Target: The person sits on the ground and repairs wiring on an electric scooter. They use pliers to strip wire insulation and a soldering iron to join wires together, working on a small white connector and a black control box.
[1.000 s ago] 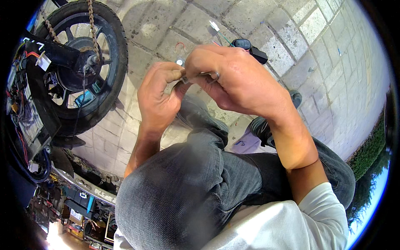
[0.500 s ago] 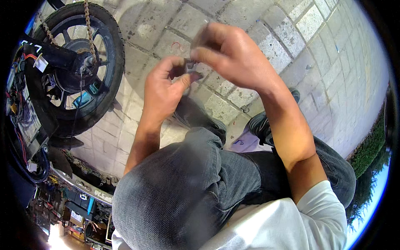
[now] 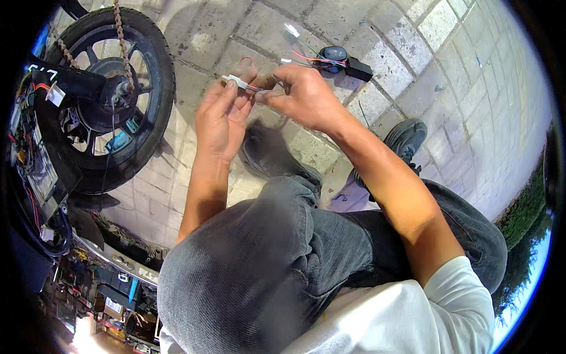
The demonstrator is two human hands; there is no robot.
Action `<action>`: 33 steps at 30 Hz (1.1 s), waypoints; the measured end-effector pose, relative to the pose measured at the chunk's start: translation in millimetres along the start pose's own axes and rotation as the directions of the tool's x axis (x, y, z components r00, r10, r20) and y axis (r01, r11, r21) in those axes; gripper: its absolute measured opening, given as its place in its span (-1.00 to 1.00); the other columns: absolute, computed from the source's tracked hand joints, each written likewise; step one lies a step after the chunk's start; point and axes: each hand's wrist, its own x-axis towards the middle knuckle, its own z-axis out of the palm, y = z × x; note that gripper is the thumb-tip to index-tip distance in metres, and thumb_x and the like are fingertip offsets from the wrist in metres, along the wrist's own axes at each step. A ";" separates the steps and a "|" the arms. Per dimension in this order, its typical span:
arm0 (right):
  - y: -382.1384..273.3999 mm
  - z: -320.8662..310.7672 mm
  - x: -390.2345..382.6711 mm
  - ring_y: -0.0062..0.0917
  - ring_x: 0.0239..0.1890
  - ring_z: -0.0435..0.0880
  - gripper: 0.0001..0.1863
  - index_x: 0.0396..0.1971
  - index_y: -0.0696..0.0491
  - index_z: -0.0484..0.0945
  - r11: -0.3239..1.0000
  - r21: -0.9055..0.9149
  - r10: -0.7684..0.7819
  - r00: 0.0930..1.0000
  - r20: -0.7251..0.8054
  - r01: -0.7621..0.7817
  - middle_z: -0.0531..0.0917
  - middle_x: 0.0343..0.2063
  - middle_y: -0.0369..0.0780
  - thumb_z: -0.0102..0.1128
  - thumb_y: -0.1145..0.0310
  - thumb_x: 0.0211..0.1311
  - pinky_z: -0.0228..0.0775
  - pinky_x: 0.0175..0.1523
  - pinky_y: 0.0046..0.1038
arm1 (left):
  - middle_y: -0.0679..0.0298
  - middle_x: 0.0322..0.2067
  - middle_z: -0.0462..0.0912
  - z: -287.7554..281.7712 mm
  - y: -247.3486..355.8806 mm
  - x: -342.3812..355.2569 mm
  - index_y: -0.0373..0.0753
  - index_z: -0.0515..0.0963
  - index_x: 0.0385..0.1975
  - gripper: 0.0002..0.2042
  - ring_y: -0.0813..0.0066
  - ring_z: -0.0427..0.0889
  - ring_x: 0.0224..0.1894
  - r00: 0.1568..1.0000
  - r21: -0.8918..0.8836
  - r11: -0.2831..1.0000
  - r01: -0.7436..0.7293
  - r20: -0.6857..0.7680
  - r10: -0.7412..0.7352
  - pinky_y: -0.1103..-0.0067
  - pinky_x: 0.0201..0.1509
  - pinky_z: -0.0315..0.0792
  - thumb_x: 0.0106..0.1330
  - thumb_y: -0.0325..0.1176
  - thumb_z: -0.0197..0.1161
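Observation:
My left hand (image 3: 219,124) is closed on a small white plastic wire connector (image 3: 237,81), pinched between thumb and fingers. My right hand (image 3: 306,97) pinches close to the coloured wires (image 3: 253,88) coming out of that connector; its fingertips are partly hidden. Just beyond the right hand's knuckles is a black electrical unit: a rounded dark part (image 3: 333,55) beside a rectangular black box (image 3: 358,69). Red, green and other thin wires run from it, one lead ending in a white plug (image 3: 292,30). I cannot tell whether the unit hangs or rests on the paving.
At the left stands a black wheel (image 3: 159,65) with a rusty chain (image 3: 119,35) and exposed wiring (image 3: 26,153). Tools and boxes (image 3: 118,295) crowd the lower left. A red wire scrap (image 3: 246,60) lies on the paving (image 3: 407,53). My shoes (image 3: 407,138) are below the hands.
My right hand has come down and nearer the left. The white connector and its wires now show between the hands, and the black unit with its leads has come into view.

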 end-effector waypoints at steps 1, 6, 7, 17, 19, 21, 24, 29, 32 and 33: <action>0.5 1.5 -0.1 -0.63 -0.54 0.45 -0.74 -0.33 0.14 0.65 0.999 0.025 0.020 1.000 0.008 -0.021 0.54 -0.59 -0.22 0.36 0.31 -0.01 0.31 -0.42 -0.50 | -0.03 0.06 0.49 1.8 -0.3 0.4 -0.35 0.40 -0.01 -0.76 0.22 0.52 0.09 1.000 0.000 1.000 0.007 0.011 -0.007 0.37 0.17 0.39 0.42 -0.39 -0.04; 7.9 16.1 -3.7 -0.68 -0.50 0.56 -0.80 -0.36 0.23 0.57 0.862 0.470 0.190 0.981 0.047 -0.190 0.61 -0.48 -0.30 0.26 0.42 0.06 0.36 -0.47 -0.63 | -0.02 -0.01 0.52 7.6 -8.4 4.6 -0.39 0.39 -0.04 -0.77 0.27 0.55 0.00 0.996 -0.114 0.990 0.085 0.003 -0.086 0.47 0.01 0.43 0.42 -0.40 -0.05; 11.7 16.1 -5.2 -0.68 -0.51 0.55 -0.81 -0.36 0.22 0.57 0.847 0.482 0.216 0.974 0.073 -0.224 0.62 -0.47 -0.29 0.26 0.43 0.06 0.36 -0.48 -0.63 | -0.03 -0.03 0.53 8.1 -10.7 6.0 -0.40 0.39 -0.04 -0.77 0.28 0.55 -0.02 0.994 -0.148 0.983 0.110 0.009 -0.110 0.49 -0.02 0.43 0.42 -0.40 -0.05; 3.7 6.0 -5.3 -0.63 -0.56 0.50 -0.90 -0.52 0.22 0.62 0.574 0.623 0.515 0.826 0.230 -0.532 0.59 -0.62 -0.27 0.30 0.49 -0.02 0.34 -0.47 -0.56 | 0.02 -0.18 0.61 13.2 -21.6 4.0 -0.45 0.46 -0.15 -0.81 0.47 0.58 -0.18 0.998 0.172 0.985 -0.021 -0.048 0.030 0.61 -0.03 0.42 0.35 -0.45 0.07; 12.5 10.5 -7.2 -0.68 -0.68 0.41 -0.90 -0.56 0.20 0.60 0.596 0.641 0.503 0.847 0.172 -0.484 0.56 -0.66 -0.29 0.33 0.49 -0.04 0.22 -0.60 -0.58 | 0.04 -0.19 0.62 15.5 -22.7 4.1 -0.45 0.46 -0.16 -0.81 0.49 0.59 -0.21 0.998 0.252 0.967 -0.033 -0.045 0.046 0.63 -0.07 0.43 0.34 -0.46 0.09; 15.6 13.0 -9.2 -0.71 -0.72 0.37 -0.89 -0.57 0.19 0.60 0.650 0.603 0.516 0.851 0.096 -0.462 0.56 -0.67 -0.29 0.34 0.48 -0.05 0.16 -0.65 -0.60 | 0.08 -0.24 0.62 15.4 -27.9 2.4 -0.46 0.47 -0.17 -0.82 0.51 0.59 -0.25 0.993 0.310 0.950 -0.046 -0.090 0.078 0.64 -0.13 0.45 0.33 -0.47 0.10; 21.9 17.5 -11.7 -0.72 -0.75 0.34 -0.87 -0.58 0.19 0.59 0.675 0.602 0.502 0.864 0.050 -0.427 0.57 -0.66 -0.28 0.34 0.46 -0.04 0.10 -0.68 -0.60 | 0.07 -0.19 0.63 11.7 -36.1 3.8 -0.36 0.47 -0.10 -0.80 0.47 0.62 -0.24 0.987 0.382 0.924 -0.024 -0.136 0.082 0.60 -0.14 0.50 0.33 -0.47 0.11; 32.2 8.0 -6.5 -0.70 -0.74 0.32 -0.88 -0.48 0.17 0.58 0.501 0.644 0.508 0.799 0.322 -0.578 0.51 -0.67 -0.30 0.27 0.44 0.01 0.09 -0.67 -0.59 | -0.02 -0.11 0.60 15.6 -41.1 5.7 -0.33 0.37 0.04 -0.72 0.49 0.59 -0.29 0.995 0.238 0.971 -0.032 -0.080 0.053 0.63 -0.25 0.48 0.35 -0.50 0.05; 36.8 9.6 -6.4 -0.72 -0.76 0.25 -0.87 -0.39 0.16 0.59 0.407 0.687 0.537 0.766 0.354 -0.603 0.40 -0.73 -0.37 0.21 0.44 0.05 0.02 -0.68 -0.61 | 0.04 -0.20 0.61 18.7 -40.7 7.9 -0.35 0.33 0.01 -0.76 0.54 0.56 -0.33 0.998 0.155 0.988 -0.001 -0.067 0.012 0.67 -0.35 0.40 0.37 -0.51 0.02; 36.5 10.9 -6.5 -0.72 -0.76 0.26 -0.86 -0.38 0.17 0.59 0.418 0.696 0.531 0.778 0.335 -0.584 0.42 -0.72 -0.36 0.21 0.44 0.06 0.03 -0.68 -0.61 | 0.03 -0.20 0.61 15.3 -43.1 9.5 -0.35 0.34 -0.01 -0.77 0.53 0.56 -0.32 0.998 0.125 0.992 -0.009 -0.066 0.018 0.66 -0.33 0.41 0.37 -0.50 0.02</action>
